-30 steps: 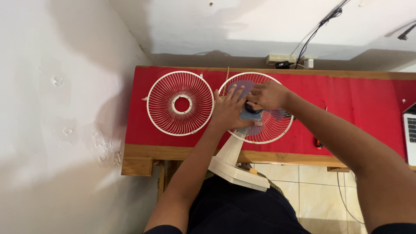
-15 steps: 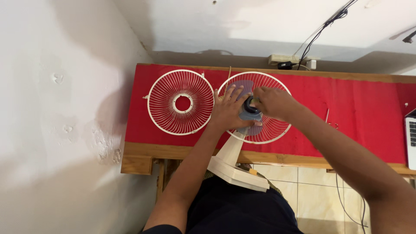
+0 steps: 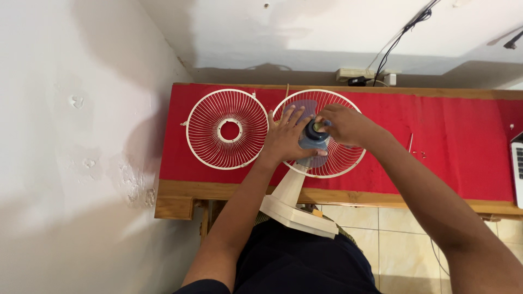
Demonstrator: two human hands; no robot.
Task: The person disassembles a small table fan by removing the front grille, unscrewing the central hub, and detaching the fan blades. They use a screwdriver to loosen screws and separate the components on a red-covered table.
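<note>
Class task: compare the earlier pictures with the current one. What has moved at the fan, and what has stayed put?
The right hand slid left from over the hub, uncovering the dark hub cap; its fingers now pinch it. The left hand stays flat on the blue blade. The loose grille has not moved.

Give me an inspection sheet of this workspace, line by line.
Surface: wooden table under a red cloth.
Job's things: fan lying on its back; translucent blue blade inside the rear grille.
Clutter: loose front grille; laptop corner.
Hands: left hand flat on the blade; right hand pinching the dark hub cap.
Cables: black leads to a wall power strip.
Surroundings: white walls, tiled floor.
</note>
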